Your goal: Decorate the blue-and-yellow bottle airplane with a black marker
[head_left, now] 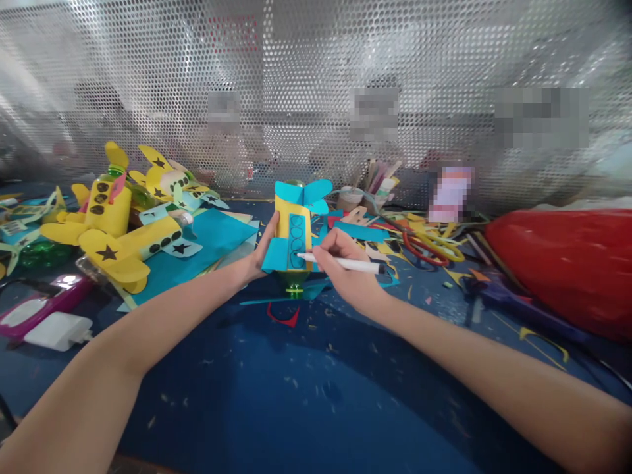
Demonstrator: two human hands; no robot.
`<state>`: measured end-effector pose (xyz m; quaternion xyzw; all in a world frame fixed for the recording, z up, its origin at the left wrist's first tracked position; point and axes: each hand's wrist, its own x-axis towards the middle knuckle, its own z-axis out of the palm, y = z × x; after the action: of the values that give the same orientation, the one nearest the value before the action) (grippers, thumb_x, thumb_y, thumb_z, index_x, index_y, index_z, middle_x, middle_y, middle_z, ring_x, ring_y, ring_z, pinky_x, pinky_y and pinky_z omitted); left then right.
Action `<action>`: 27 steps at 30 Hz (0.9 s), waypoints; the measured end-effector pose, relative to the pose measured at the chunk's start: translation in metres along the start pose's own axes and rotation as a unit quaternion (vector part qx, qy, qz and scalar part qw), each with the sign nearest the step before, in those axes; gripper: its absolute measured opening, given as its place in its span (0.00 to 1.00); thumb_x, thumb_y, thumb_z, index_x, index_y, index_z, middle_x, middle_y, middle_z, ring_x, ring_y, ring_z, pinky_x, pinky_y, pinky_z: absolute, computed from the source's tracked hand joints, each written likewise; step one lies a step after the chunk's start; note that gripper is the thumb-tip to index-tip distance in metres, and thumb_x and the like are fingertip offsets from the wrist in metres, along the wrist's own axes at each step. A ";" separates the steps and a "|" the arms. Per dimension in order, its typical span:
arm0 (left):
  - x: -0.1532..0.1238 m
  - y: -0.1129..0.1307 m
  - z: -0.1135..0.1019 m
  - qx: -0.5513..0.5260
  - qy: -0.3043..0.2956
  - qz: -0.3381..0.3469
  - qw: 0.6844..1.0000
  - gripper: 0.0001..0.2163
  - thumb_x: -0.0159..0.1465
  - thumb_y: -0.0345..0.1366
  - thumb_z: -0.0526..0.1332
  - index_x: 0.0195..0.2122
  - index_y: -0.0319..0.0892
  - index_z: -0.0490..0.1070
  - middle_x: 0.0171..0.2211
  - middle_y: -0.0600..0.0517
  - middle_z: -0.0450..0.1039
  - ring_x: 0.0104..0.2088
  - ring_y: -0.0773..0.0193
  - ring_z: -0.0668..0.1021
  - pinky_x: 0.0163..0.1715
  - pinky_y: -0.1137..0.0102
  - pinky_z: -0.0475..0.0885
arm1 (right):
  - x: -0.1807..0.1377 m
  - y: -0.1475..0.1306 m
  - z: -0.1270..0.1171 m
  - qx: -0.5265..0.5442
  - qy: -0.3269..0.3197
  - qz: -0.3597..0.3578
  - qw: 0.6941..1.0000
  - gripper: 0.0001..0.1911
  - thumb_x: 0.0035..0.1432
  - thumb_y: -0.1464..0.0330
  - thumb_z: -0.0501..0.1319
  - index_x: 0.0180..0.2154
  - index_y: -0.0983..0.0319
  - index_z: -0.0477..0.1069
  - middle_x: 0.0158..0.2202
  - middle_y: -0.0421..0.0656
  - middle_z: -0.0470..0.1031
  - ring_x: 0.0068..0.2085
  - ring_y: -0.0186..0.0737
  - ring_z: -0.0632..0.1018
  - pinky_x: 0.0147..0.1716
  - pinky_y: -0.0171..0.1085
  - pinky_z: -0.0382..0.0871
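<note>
In the middle of the head view is a toy plane (pixel 280 227) made from a green bottle wrapped in yellow paper, with blue paper wings and tail. A blue strip (pixel 296 230) along its body carries a row of several circles drawn in black outline. My left hand (pixel 261 253) grips the plane's left side, its fingers partly hidden behind the body. Pinched in my right hand (pixel 348 270) is a white marker (pixel 358 264) with a black end. The marker's tip touches the strip at the lowest circle, which has some dark marks inside.
Several yellow bottle planes (pixel 111 210) crowd the left beside blue paper sheets (pixel 202 243). A purple device (pixel 47 306) and white plug (pixel 59 331) lie nearer. Scissors (pixel 429 247) and paper scraps are right of centre. A red bag (pixel 563 263) stands far right, before a perforated metal screen (pixel 306 79).
</note>
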<state>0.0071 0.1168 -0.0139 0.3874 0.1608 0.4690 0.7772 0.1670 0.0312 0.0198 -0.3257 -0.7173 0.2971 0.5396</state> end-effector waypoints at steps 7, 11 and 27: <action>-0.001 0.001 0.005 -0.019 0.023 0.012 0.999 0.26 0.72 0.51 0.44 0.58 0.39 0.69 0.40 0.48 0.82 0.47 0.51 0.82 0.48 0.60 0.77 | 0.000 -0.001 0.000 -0.001 -0.002 0.013 1.000 0.13 0.61 0.67 0.60 0.27 0.57 0.57 0.20 0.33 0.60 0.23 0.31 0.61 0.22 0.35 0.55; -0.003 0.001 0.007 0.006 0.053 0.018 0.998 0.26 0.73 0.50 0.42 0.57 0.39 0.71 0.43 0.48 0.82 0.50 0.50 0.81 0.47 0.60 0.76 | 0.000 -0.002 0.001 0.003 -0.001 0.007 1.000 0.13 0.60 0.66 0.60 0.27 0.57 0.57 0.20 0.33 0.61 0.23 0.31 0.61 0.22 0.35 0.55; 0.005 -0.001 -0.008 -0.011 0.008 0.037 0.999 0.24 0.73 0.46 0.44 0.59 0.41 0.70 0.43 0.50 0.82 0.52 0.54 0.79 0.53 0.65 0.73 | 0.002 -0.002 0.002 0.003 -0.007 0.008 1.000 0.14 0.61 0.67 0.60 0.27 0.57 0.57 0.20 0.33 0.61 0.22 0.30 0.61 0.21 0.35 0.53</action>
<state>0.0050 0.1243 -0.0195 0.3804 0.1474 0.5022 0.7625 0.1644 0.0309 0.0220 -0.3282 -0.7174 0.3057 0.5330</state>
